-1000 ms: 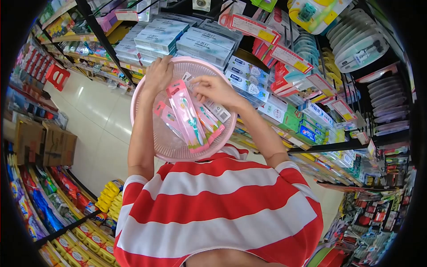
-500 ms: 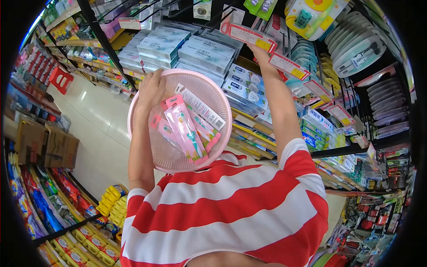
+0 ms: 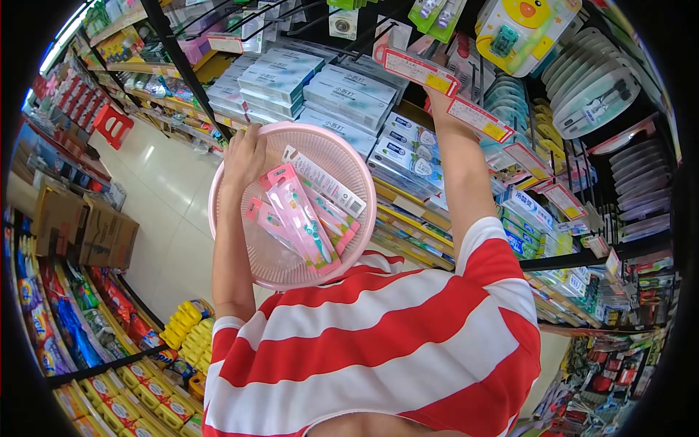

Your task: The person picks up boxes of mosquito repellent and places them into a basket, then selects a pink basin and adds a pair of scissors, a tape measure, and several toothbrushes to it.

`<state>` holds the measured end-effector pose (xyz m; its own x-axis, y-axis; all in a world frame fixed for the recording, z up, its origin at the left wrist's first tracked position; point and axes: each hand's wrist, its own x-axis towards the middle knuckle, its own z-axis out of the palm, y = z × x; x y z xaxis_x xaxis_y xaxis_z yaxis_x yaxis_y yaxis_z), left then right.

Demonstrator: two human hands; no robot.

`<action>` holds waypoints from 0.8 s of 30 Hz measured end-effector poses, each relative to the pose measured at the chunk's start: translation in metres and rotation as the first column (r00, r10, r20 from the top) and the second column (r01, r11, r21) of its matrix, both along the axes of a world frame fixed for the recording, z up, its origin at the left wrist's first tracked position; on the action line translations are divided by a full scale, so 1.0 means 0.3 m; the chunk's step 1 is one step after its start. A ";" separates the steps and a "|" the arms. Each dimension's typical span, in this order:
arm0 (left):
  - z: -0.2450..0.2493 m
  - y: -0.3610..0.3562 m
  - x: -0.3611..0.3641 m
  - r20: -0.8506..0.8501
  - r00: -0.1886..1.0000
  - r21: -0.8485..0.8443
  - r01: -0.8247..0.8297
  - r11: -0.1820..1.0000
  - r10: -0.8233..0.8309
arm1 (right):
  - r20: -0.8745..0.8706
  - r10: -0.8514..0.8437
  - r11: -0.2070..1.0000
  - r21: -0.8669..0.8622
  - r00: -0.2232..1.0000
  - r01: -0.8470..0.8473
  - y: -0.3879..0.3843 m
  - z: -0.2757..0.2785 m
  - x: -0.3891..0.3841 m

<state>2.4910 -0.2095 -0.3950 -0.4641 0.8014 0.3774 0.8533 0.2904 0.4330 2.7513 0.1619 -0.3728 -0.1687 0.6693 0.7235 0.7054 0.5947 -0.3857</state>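
Observation:
My left hand (image 3: 245, 156) grips the left rim of a round pink basket (image 3: 251, 255) held against my body. Inside the basket lie several packaged toothbrushes, among them a pink pack (image 3: 298, 218) and a long white pack (image 3: 325, 180). My right arm stretches up to the rack, where my right hand (image 3: 438, 100) is mostly hidden behind a red-and-white price tag (image 3: 420, 71); its fingers do not show. Near that hand hang a pink-and-white package (image 3: 392, 38) and other blister packs.
Stacked toothpaste boxes (image 3: 349, 95) fill the shelf ahead. Metal hooks and price tags project at the right. Cardboard boxes (image 3: 105, 231) stand on the left, with a red stool (image 3: 113, 127) beyond. Yellow bottles (image 3: 186, 328) are at the lower left.
The view has shifted slightly, so the shelves appear lower and further right. My left hand still holds the basket. My right hand remains among the hanging packs.

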 end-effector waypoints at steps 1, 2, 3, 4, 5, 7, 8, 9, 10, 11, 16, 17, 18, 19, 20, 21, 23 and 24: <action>-0.001 0.002 0.000 -0.003 1.000 -0.002 -0.002 1.000 0.002 | -0.002 0.000 1.000 0.000 1.000 0.000 -0.001 0.002 -0.001; -0.001 0.004 0.001 -0.005 1.000 0.001 0.000 1.000 0.000 | -0.006 -0.001 1.000 -0.004 1.000 0.001 -0.009 0.000 0.002; -0.001 0.005 0.003 -0.007 1.000 0.004 0.003 1.000 -0.003 | -0.008 0.000 1.000 -0.002 1.000 0.000 -0.013 -0.001 0.001; -0.001 0.006 0.004 -0.008 1.000 0.007 0.006 1.000 -0.006 | -0.009 0.002 1.000 -0.003 1.000 -0.002 -0.017 0.000 0.001; -0.002 0.007 0.005 -0.009 1.000 0.003 0.007 1.000 -0.007 | -0.006 0.002 1.000 -0.002 1.000 -0.002 -0.017 0.004 -0.002; -0.002 0.014 0.005 -0.014 1.000 -0.004 0.009 1.000 -0.009 | -0.007 0.005 1.000 -0.004 1.000 -0.005 -0.019 0.004 0.001; -0.003 0.017 0.006 -0.017 1.000 0.003 0.012 1.000 -0.012 | -0.006 0.006 1.000 -0.004 1.000 -0.006 -0.021 0.005 0.003; -0.007 0.019 0.006 -0.020 1.000 0.010 0.016 1.000 -0.015 | -0.010 0.011 1.000 -0.006 1.000 -0.011 -0.020 0.012 -0.013; -0.010 0.021 0.005 -0.022 1.000 0.017 0.018 1.000 -0.018 | -0.007 0.006 1.000 0.000 1.000 -0.006 -0.029 0.012 0.000; -0.011 0.023 0.005 -0.024 1.000 0.010 0.018 1.000 -0.018 | -0.007 0.006 1.000 0.001 1.000 -0.006 -0.031 0.011 0.001; -0.010 0.035 0.006 -0.019 1.000 -0.028 0.015 0.999 -0.016 | -0.013 0.005 1.000 0.012 1.000 -0.005 -0.014 0.026 -0.003; -0.008 0.036 0.008 -0.021 1.000 -0.025 0.016 1.000 -0.017 | -0.013 0.004 1.000 0.012 1.000 -0.004 -0.009 0.024 -0.006; -0.006 0.038 0.010 -0.022 1.000 -0.023 0.017 1.000 -0.018 | -0.008 0.005 1.000 0.014 1.000 -0.005 -0.004 0.022 -0.011; -0.004 0.038 0.012 -0.022 1.000 -0.020 0.017 1.000 -0.017 | -0.007 0.005 1.000 0.014 1.000 -0.005 -0.002 0.019 -0.014; -0.004 0.040 0.012 -0.023 1.000 -0.020 0.017 1.000 -0.018 | -0.008 0.005 1.000 0.017 1.000 -0.005 -0.001 0.024 -0.016; -0.005 0.041 0.012 -0.023 1.000 -0.020 0.016 1.000 -0.017 | -0.006 0.006 1.000 0.017 1.000 -0.006 -0.006 0.024 -0.019; -0.004 0.042 0.011 -0.021 1.000 -0.023 0.013 1.000 -0.013 | -0.003 0.005 1.000 0.018 1.000 -0.005 -0.012 0.020 -0.017; -0.002 0.042 0.010 -0.019 1.000 -0.026 0.010 1.000 -0.011 | 0.003 0.005 1.000 0.016 1.000 -0.005 -0.007 0.020 -0.026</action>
<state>2.4939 -0.1970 -0.3956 -0.4485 0.8160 0.3646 0.8644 0.2923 0.4091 2.7435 0.1598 -0.3668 -0.1739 0.6565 0.7340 0.7034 0.6044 -0.3740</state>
